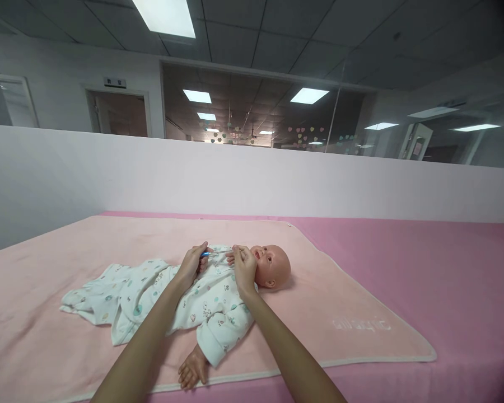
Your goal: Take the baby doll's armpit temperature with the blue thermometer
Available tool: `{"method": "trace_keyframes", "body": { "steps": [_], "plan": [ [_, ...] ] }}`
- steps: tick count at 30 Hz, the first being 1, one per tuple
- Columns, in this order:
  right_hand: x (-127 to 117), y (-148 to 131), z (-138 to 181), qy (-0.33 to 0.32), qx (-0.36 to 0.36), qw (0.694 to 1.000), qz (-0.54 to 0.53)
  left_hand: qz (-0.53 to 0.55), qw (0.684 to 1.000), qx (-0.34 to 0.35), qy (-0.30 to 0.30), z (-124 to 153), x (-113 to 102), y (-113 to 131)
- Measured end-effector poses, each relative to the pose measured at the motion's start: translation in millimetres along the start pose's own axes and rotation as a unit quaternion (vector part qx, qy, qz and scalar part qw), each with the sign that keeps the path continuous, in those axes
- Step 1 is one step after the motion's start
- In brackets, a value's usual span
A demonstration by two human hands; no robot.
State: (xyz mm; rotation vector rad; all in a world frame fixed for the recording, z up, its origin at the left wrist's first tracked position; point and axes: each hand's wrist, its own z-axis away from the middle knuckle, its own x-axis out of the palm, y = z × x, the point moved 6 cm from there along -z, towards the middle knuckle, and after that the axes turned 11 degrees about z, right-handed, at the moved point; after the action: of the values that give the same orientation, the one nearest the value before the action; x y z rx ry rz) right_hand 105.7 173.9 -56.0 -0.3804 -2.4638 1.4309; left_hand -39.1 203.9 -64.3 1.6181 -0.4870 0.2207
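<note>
A baby doll in a white patterned romper lies on its back on a peach blanket, head to the right. My left hand is closed around a thin tool with a blue grip, held over the doll's chest. My right hand is closed in a pinch on the doll's far hand, beside its chin. The tool's tip points at that small hand. The doll's near hand rests bare on the blanket.
The blanket lies on a pink-covered table. A low white partition wall runs behind the table. Beyond it are glass walls, doors and ceiling lights.
</note>
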Motion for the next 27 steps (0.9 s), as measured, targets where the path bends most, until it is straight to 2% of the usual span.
{"method": "trace_keyframes", "body": {
  "steps": [12, 17, 20, 23, 27],
  "plan": [
    [3.4, 3.3, 1.3, -0.023, 0.053, 0.998, -0.031, -0.029, 0.999, 0.03, 0.014, -1.1, -4.0, -0.1],
    [5.7, 5.3, 2.1, -0.042, 0.067, 0.997, -0.022, -0.136, 0.98, 0.124, 0.081, 3.7, -8.6, 13.8],
    [6.3, 5.6, 2.3, -0.048, 0.072, 0.996, -0.019, -0.185, 0.962, 0.176, 0.094, 7.2, -6.8, 21.8],
    [6.0, 6.0, 1.6, -0.045, 0.066, 0.997, -0.023, -0.192, 0.958, 0.194, 0.086, 8.1, -4.5, 24.1],
    [5.9, 8.1, 0.6, -0.042, 0.06, 0.997, -0.032, -0.19, 0.961, 0.187, 0.078, 8.3, -3.1, 23.1]
  ]
}}
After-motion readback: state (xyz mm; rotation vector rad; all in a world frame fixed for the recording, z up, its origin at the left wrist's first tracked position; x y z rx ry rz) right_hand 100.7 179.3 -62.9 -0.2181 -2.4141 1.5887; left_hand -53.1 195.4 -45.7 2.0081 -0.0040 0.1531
